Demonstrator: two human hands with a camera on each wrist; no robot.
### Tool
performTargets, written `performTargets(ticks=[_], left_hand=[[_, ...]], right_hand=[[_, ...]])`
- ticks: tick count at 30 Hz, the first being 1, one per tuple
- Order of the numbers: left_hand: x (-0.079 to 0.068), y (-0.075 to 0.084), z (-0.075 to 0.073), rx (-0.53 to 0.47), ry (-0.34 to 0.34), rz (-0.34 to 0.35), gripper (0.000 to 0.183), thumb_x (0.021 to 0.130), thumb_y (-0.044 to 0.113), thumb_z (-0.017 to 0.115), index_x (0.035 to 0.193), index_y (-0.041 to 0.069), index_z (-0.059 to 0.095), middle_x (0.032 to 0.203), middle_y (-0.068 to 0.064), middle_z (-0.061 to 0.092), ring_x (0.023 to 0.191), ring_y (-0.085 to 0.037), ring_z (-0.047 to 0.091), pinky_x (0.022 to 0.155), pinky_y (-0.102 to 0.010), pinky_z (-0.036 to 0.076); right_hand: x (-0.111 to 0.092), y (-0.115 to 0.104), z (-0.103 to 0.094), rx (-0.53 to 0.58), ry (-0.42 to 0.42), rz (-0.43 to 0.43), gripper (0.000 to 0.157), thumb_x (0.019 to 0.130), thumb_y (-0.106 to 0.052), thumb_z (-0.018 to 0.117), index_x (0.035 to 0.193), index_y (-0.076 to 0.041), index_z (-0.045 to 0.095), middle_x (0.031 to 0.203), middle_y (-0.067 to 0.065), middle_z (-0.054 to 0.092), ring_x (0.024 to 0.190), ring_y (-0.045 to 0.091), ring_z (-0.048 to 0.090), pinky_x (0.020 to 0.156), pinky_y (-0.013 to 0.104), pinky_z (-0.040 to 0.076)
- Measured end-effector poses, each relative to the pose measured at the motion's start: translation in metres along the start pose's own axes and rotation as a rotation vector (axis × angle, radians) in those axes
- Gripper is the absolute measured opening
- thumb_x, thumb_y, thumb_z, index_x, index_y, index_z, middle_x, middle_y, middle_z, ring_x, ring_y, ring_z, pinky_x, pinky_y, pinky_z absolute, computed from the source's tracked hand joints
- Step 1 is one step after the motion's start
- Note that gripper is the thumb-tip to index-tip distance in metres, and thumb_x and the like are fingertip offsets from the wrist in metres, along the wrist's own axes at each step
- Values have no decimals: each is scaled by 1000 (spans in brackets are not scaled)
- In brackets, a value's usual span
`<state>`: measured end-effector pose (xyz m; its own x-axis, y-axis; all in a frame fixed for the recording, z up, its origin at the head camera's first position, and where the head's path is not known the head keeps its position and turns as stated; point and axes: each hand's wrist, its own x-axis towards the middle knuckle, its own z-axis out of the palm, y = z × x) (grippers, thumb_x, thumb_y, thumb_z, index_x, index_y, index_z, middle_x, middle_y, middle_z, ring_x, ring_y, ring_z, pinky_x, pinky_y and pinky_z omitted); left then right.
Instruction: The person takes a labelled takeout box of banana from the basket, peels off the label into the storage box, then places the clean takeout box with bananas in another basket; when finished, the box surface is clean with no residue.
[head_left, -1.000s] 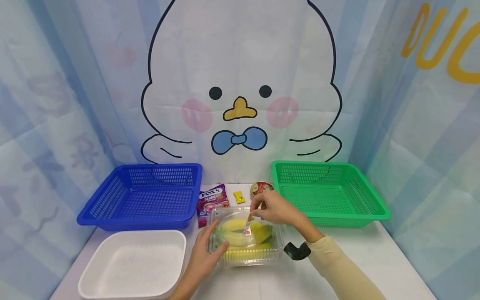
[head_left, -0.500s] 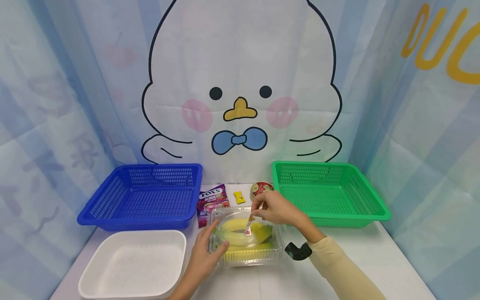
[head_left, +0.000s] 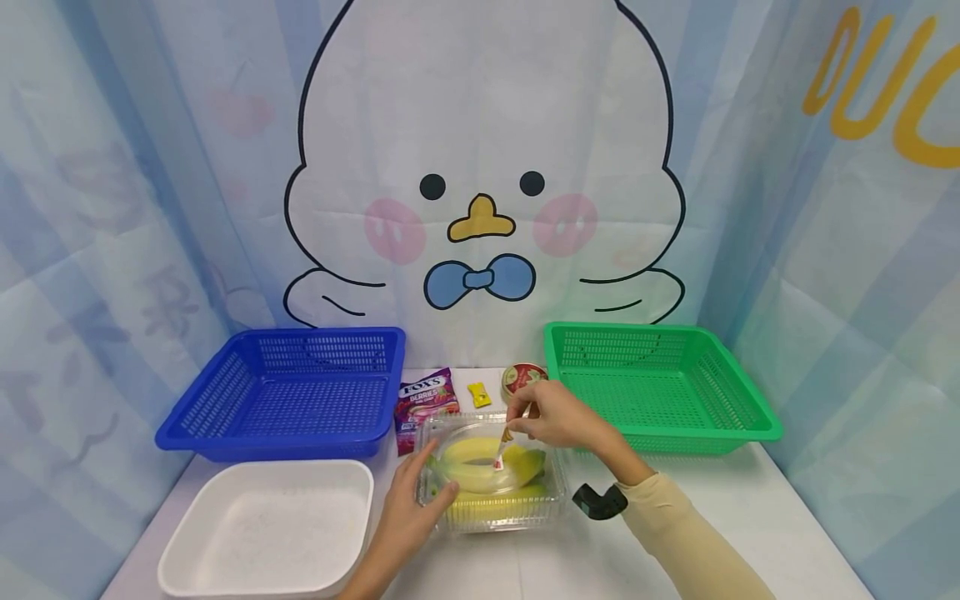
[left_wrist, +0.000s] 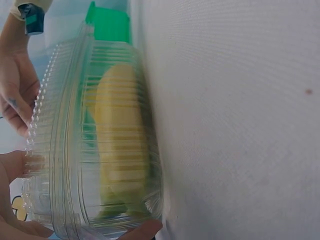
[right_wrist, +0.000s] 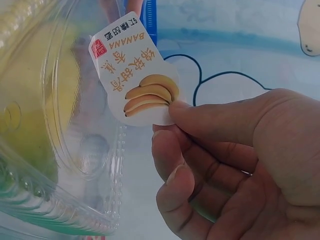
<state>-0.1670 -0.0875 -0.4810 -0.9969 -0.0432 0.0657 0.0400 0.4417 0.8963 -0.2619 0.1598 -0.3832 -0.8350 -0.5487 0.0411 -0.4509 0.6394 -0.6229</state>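
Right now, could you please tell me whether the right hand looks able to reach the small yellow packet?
Probably yes, once its fingers are free: the right hand pinches the banana label, while the small yellow packet lies uncovered just beyond the clear container.

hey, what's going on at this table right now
A person's right hand pinches a banana label over a closed clear box of bananas. The left hand rests against the box's left side. A purple bag, yellow packet and tin lie behind it, between a blue basket and a green basket.
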Motion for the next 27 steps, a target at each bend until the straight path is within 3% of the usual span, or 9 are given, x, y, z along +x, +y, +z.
performTargets(ticks=[21, 27], left_hand=[[0, -1, 1, 6, 7, 13, 72, 93, 32, 78, 158, 16, 50, 160, -34, 42, 146, -60, 43, 116, -80, 37], [0, -1, 1, 4, 9, 13, 71, 94, 31, 78, 158, 16, 51, 160, -34, 42, 146, -60, 43, 116, -80, 37]], right_hand=[[-3, 3, -3, 10, 10, 14, 7, 97, -11, 76, 91, -6, 75, 86, 16, 76, 65, 17, 66, 57, 22, 51], [-3, 1, -5, 13, 9, 25, 7, 98, -11, 75, 92, -7, 75, 89, 16, 77, 66, 13, 65, 58, 22, 52]])
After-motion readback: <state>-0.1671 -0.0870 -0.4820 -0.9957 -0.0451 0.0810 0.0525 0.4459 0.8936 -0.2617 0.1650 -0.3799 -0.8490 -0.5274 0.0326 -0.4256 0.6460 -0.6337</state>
